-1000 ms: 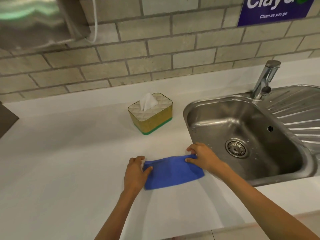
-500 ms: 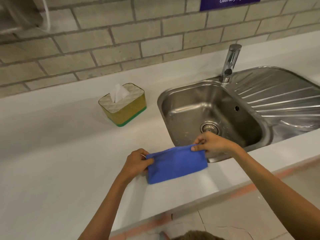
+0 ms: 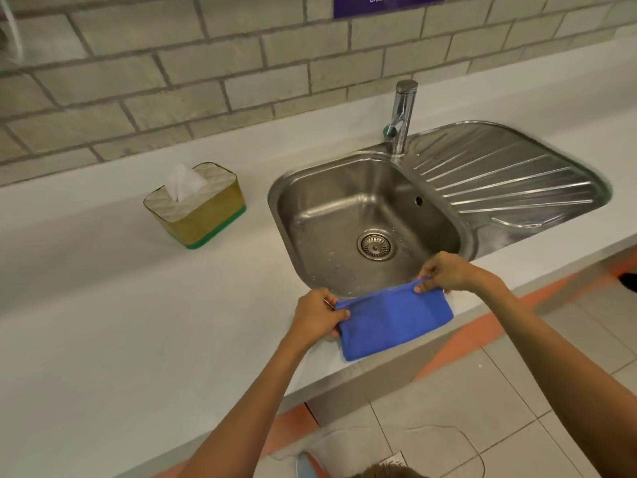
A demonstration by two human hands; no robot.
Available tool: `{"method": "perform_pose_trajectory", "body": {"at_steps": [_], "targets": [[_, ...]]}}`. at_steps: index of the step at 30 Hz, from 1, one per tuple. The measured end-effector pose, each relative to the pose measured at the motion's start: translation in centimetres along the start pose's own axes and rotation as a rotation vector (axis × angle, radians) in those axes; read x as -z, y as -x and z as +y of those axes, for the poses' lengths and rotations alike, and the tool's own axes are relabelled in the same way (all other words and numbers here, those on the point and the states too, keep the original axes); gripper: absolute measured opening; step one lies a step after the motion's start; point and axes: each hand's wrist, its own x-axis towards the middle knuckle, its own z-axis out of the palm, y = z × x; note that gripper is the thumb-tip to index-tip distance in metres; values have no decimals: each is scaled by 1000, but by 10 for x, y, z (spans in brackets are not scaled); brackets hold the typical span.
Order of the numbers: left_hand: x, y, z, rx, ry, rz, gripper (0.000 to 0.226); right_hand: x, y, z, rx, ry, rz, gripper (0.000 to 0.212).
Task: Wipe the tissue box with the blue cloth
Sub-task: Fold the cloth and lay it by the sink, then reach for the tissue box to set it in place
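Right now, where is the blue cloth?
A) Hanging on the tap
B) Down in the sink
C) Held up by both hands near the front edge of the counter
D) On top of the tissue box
C: the left hand and the right hand each pinch a top corner of the blue cloth, in front of the sink, far from the tissue box.

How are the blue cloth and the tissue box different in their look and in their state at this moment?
The blue cloth is soft, flat and one plain colour; the tissue box is rigid, with a pale quilted top, yellow sides and a green base. The cloth is pinched by the left hand and right hand; the box stands untouched, a white tissue sticking out. The cloth is at the counter's front edge; the box is nearer the wall. Both are left of the sink drain.
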Motion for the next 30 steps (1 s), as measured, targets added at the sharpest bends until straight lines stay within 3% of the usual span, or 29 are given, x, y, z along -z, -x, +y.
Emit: {"method": "perform_pose_trajectory", "body": {"at_steps": [2, 4, 7, 12, 20, 27, 30], "targets": [[-6, 1, 4, -4, -154, 76, 13, 0, -1, 2, -2, 28, 36, 40], [-8, 3, 3, -8, -290, 139, 24, -1, -2, 2, 1, 73, 71, 39], [-4, 5, 1, 1, -297, 180, 36, -1, -4, -5, 25, 113, 91, 43], [29, -6, -3, 92, 60, 302, 34, -5, -20, -45, 169, -69, 141, 43], [124, -26, -21, 229, 732, 461, 33, -25, -61, -160, 347, -407, 158, 25], [193, -44, -48, 256, 936, 559, 31, -47, -102, -255, 366, -542, 118, 43], [211, -55, -54, 273, 967, 545, 18, -56, -118, -282, 341, -496, 117, 53]]}}
